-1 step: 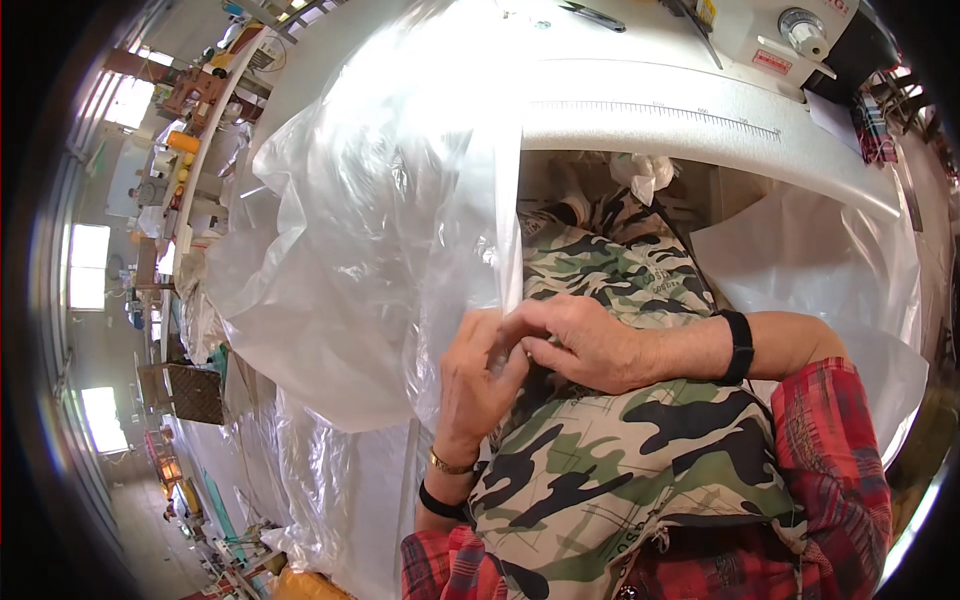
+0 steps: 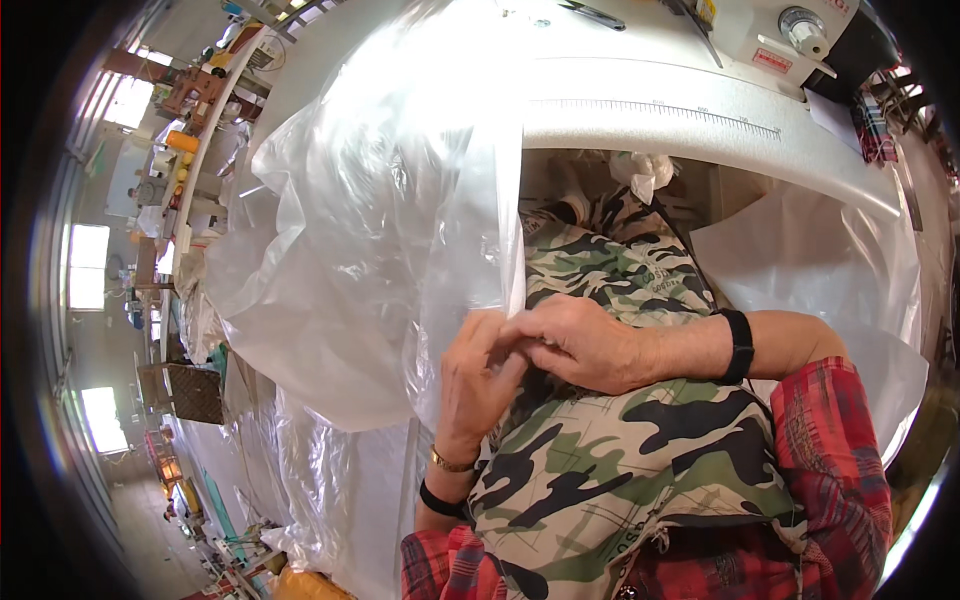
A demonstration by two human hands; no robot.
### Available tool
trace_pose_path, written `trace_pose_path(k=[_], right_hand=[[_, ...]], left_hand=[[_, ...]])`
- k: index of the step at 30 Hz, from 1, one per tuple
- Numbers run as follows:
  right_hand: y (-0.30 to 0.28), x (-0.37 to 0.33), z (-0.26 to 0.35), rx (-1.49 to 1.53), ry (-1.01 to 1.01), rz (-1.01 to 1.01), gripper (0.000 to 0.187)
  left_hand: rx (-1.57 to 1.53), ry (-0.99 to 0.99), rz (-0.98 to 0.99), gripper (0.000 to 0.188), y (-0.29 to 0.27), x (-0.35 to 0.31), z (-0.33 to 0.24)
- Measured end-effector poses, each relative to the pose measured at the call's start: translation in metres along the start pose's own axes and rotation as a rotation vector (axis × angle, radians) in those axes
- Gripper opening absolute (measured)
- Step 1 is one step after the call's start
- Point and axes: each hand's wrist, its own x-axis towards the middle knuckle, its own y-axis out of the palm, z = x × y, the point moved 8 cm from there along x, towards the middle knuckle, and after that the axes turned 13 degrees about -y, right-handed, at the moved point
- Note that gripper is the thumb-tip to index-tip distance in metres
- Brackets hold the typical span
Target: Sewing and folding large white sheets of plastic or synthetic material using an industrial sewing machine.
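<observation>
A large translucent plastic sheet (image 2: pixel 330 290) hangs over the table's front edge on the left, its folded edge running down to my hands. My left hand (image 2: pixel 475 375) pinches the lower end of that edge. Right beside it, fingers touching, my right hand (image 2: pixel 580 345) is closed on the same edge from the other side. The fingertips overlap, so the exact grip is partly hidden. Both hands are just above my camouflage apron (image 2: pixel 620 450).
The white table (image 2: pixel 640 85) has a ruler scale along its front. A sewing machine's dial (image 2: pixel 803 32) is at the far right, scissors (image 2: pixel 592 14) at the back. More plastic sheeting (image 2: pixel 810 260) hangs at right. Cluttered workbenches line the left.
My right thumb has drawn in slightly toward the fingers, and the sheet's edge has shifted a touch to the right. Everything else looks the same.
</observation>
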Motion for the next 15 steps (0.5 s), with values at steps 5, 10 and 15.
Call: trace_pose_path(k=[5, 10, 15], right_hand=[[-0.003, 0.002, -0.032, 0.242, 0.085, 0.099, 0.014], [-0.001, 0.014, -0.032, 0.071, -0.028, 0.249, 0.009], [-0.011, 0.033, -0.021, -0.005, -0.227, 0.269, 0.005]], left_hand=[[-0.138, -0.059, -0.009, 0.018, 0.004, 0.001, 0.022], [-0.230, -0.127, 0.019, 0.013, 0.005, 0.008, 0.039], [-0.168, -0.120, 0.026, 0.014, 0.002, 0.008, 0.046]])
